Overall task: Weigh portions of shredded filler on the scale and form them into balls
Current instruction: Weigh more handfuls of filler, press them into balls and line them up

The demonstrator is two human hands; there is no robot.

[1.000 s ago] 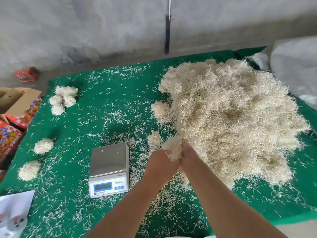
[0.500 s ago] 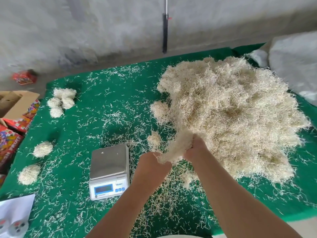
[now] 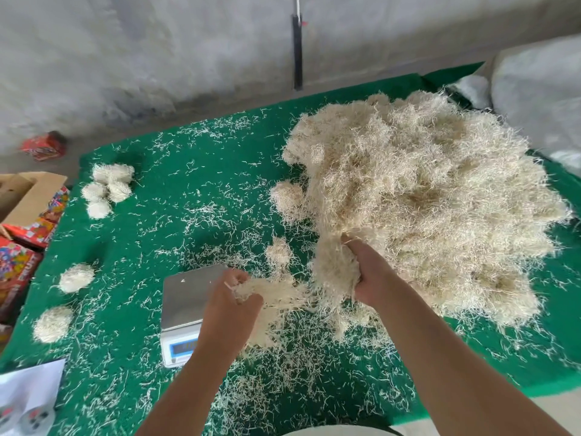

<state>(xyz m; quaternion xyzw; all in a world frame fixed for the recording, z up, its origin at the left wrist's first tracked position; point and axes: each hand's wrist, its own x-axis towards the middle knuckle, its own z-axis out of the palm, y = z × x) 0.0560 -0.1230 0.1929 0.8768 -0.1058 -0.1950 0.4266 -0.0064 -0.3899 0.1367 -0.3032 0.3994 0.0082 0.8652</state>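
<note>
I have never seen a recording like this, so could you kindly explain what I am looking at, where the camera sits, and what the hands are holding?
There is no machine here: a person works with bare hands, and the one camera is worn on the head, looking down. The left hand and right hand each grip a tuft of shredded filler, pulling a portion apart between them. A big filler pile lies on the green table. A small scale stands by the left hand, its pan almost bare. Finished balls sit at the left, and loose shreds lie everywhere. Coloured boxes stand beside the table.
</note>
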